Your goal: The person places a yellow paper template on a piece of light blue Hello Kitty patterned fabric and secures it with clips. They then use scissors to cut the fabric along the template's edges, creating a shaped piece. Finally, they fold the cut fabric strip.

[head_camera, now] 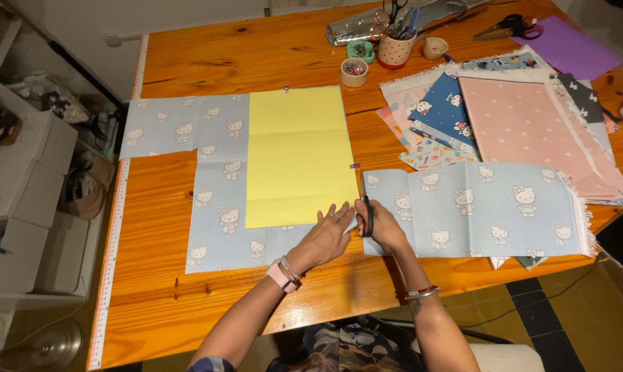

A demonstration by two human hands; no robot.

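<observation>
Right now my right hand (380, 224) is clenched around a pair of scissors (366, 207), blades pointing up the frame along the right edge of the yellow paper pattern (298, 155), which lies at the centre of the table, pinned flat on the pale blue cat-print fabric (218, 207) so it cannot shift. My left hand (325, 234) grasps nothing; it lies spread and flat on the cloth just below the pattern's lower right corner, pressing it down beside the blades. To the right lies the rest of the same blue fabric (484, 210). Higher right sits a stack of folded prints topped by a pink cloth (532, 127). Near the top edge stand a dotted cup of tools (395, 48) and a tape roll (354, 71) on the wooden table (187, 62).
</observation>
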